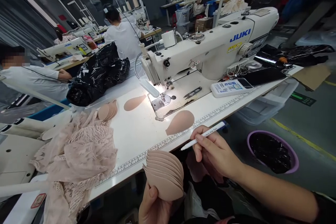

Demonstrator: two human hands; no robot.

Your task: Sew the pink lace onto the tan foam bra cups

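The white worktop [136,136] takes up most of the view, with a printed ruler strip along its near edge. On it stands a white sewing machine [210,47], its lamp lit over the needle plate, with nothing under the presser foot. To the left a black plastic bag [97,73] lies on the worktop, and nearer the front a heap of pale pink lace fabric [78,154] spills over the edge. A purple tub [273,152] with dark contents sits on the floor to the right.

Judging progress from how the pieces lie: a thick fan of beige foam cups [165,175] is in hand at the worktop's near edge, a small stack of cups [107,111] rests beside the lace, and two single cups lie loose, one [134,102] left of the needle and one [180,121] just in front of the machine, close to the ruler. So most cups seem yet to be handled, and only a few are laid out.

The left hand [153,206] is closed around the bottom of the fan, thumb in front, holding it upright below the worktop edge. The right hand [215,152] pinches a white pen [203,135] between thumb and fingers, its tip pointing left, just beside the nearest loose cup. Small thread snips [193,92] lie on the machine bed.
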